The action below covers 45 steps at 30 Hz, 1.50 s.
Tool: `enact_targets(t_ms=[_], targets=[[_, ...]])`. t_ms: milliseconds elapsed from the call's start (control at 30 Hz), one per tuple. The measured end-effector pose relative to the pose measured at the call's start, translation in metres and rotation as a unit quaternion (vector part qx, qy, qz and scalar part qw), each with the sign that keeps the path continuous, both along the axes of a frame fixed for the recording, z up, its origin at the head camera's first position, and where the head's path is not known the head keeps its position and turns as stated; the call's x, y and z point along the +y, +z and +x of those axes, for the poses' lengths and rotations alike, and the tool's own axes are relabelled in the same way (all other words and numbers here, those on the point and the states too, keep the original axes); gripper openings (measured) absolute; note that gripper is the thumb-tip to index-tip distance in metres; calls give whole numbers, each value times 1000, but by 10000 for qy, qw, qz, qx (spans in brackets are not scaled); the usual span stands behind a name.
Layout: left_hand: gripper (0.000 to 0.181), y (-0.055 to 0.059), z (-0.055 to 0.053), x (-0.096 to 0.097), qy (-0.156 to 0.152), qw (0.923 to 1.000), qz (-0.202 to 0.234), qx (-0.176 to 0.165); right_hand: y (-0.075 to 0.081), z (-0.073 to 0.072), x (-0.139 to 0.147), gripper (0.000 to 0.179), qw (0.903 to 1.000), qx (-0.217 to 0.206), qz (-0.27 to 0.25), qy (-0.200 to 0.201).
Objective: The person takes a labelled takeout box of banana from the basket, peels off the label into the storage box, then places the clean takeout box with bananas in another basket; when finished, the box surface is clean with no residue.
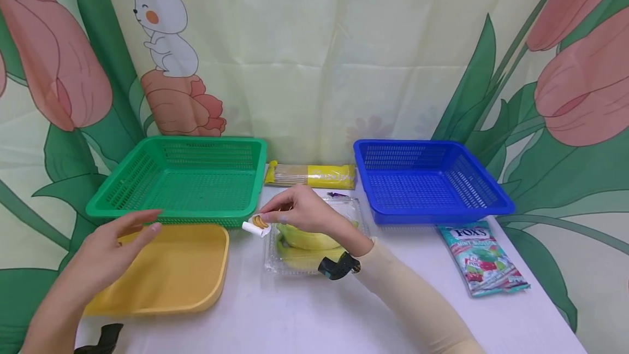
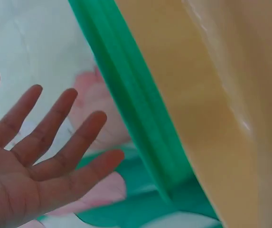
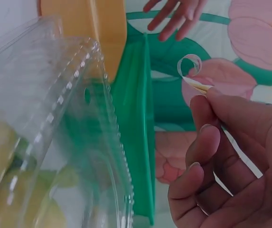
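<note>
My right hand (image 1: pixel 307 214) pinches a small white sticker (image 1: pixel 255 226) between thumb and fingertips. The sticker has a yellow-brown, banana-like print, and one end curls into a roll, seen side-on in the right wrist view (image 3: pixel 195 78). Below that hand sits a clear plastic box (image 1: pixel 361 214) with yellow-green fruit (image 1: pixel 307 242) inside, partly hidden by the hand and wrist. My left hand (image 1: pixel 105 245) hovers over the yellow tray (image 1: pixel 184 272), holding nothing. Its fingers are spread in the left wrist view (image 2: pixel 45 161).
A green basket (image 1: pixel 250 179) stands at the back left, a blue basket (image 1: pixel 437 216) at the back right. Between them lies a yellow packet of sticks (image 1: pixel 329 176). A teal Fox's candy bag (image 1: pixel 484 261) lies at the right. A patterned curtain (image 1: pixel 314 59) hangs behind.
</note>
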<state>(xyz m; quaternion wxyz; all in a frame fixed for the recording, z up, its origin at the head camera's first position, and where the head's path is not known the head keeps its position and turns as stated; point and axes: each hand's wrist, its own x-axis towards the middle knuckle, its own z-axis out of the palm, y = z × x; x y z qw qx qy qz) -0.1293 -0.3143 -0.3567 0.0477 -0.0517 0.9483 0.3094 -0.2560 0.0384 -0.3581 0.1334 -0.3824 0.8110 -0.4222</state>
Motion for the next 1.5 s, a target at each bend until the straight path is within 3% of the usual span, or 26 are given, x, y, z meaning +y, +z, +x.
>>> enact_targets(t_ms=[300,500,867,1133,1333,1500], targets=[[87,-22,2,-64,423,9958,282,-760,-1,2,-31,14,9998,146,51,-96],[90,-38,2,-83,516,9915,469,-1096,-4,3,-45,14,9991,282,223,-230],[77,-59,-1,-87,438,9888,337,-1383,-8,9,-69,15,9982,375,461,-44],[68,-60,-3,-85,155,9907,326,-1308,-8,8,-87,12,9964,480,635,307],[66,-62,-4,-77,160,9896,669,-1263,-9,10,-100,12,9929,705,878,372],[65,-61,-4,-73,176,9897,710,-1232,-10,12,-116,14,9890,882,1081,495]])
